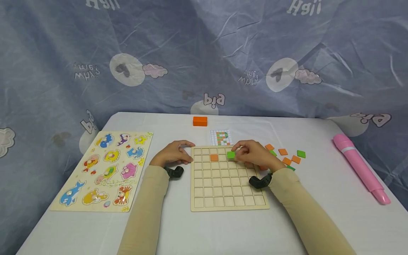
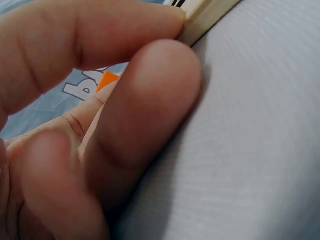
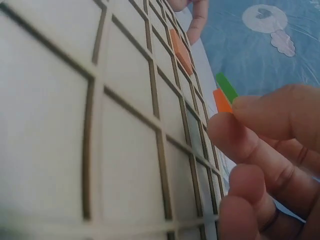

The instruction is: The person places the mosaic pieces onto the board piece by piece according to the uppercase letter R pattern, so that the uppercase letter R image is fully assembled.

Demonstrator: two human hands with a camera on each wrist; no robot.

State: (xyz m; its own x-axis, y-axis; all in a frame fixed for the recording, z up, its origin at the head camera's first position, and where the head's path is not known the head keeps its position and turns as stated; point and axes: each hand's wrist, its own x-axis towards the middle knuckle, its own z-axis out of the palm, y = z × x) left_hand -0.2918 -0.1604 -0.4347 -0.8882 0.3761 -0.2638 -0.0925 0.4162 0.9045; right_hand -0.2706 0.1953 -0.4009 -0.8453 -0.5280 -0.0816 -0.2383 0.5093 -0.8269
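Note:
A pale wooden grid board (image 1: 216, 182) lies flat on the table, with one orange tile (image 1: 214, 157) in a cell of its second row from the back. My right hand (image 1: 255, 154) pinches a green square tile (image 1: 231, 155) between thumb and finger. In the right wrist view this green tile (image 3: 227, 88) is tilted and held above the board. Beside the board's left edge, my left hand (image 1: 172, 153) touches that edge with its fingertips near the far corner. The left wrist view shows fingers (image 2: 160, 85) against the board's side (image 2: 205, 20).
Behind the board lies a printed grid card (image 1: 222, 137) with a green and orange pattern, and an orange block (image 1: 200, 121). Loose orange and green tiles (image 1: 295, 159) are scattered right of the board. An animal peg puzzle (image 1: 121, 179) lies left, a pink marker-shaped object (image 1: 361, 170) right.

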